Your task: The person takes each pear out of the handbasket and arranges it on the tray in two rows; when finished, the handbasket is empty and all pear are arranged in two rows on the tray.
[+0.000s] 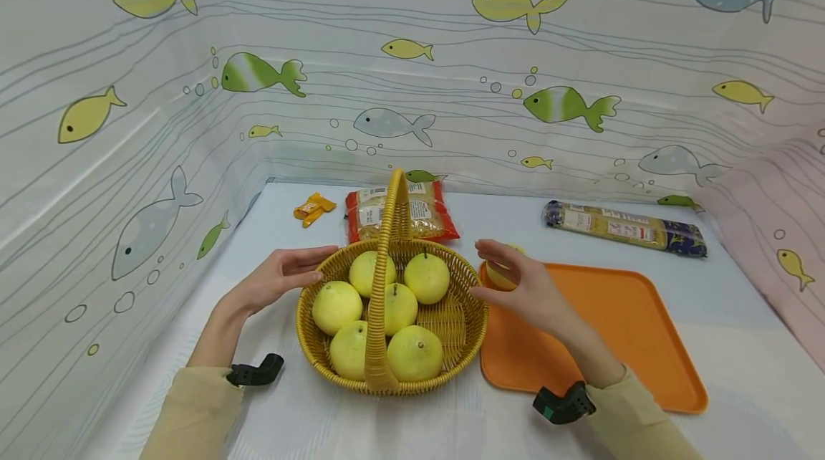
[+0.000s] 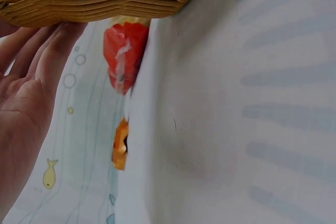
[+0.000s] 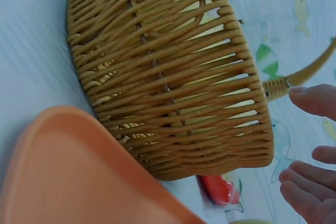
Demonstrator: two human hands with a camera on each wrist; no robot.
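A yellow wicker basket [image 1: 449, 320] with a tall arched handle [image 1: 377, 302] holds several round yellow-green pears [image 1: 415, 353]. At its left side is my left hand [image 1: 273, 277], fingers extended; the left wrist view puts those fingers [image 2: 58, 48] against the woven wall, partly hidden behind it. My right hand [image 1: 525, 288] stands by the right rim with thumb and fingers spread. Seen from the right wrist, its thumb [image 3: 315, 99] is near the handle and nothing is held. One more pear [image 1: 499, 279] shows behind the right hand, at the orange tray's back left corner.
An orange tray [image 1: 612, 331] lies at the right, beside the basket. Behind the basket is a red-edged clear food packet [image 1: 422, 213], with small orange wrapped packets [image 1: 314, 208] to its left. A long dark-ended package [image 1: 625, 228] lies back right. Fish-printed sheets [image 1: 451, 102] enclose the table.
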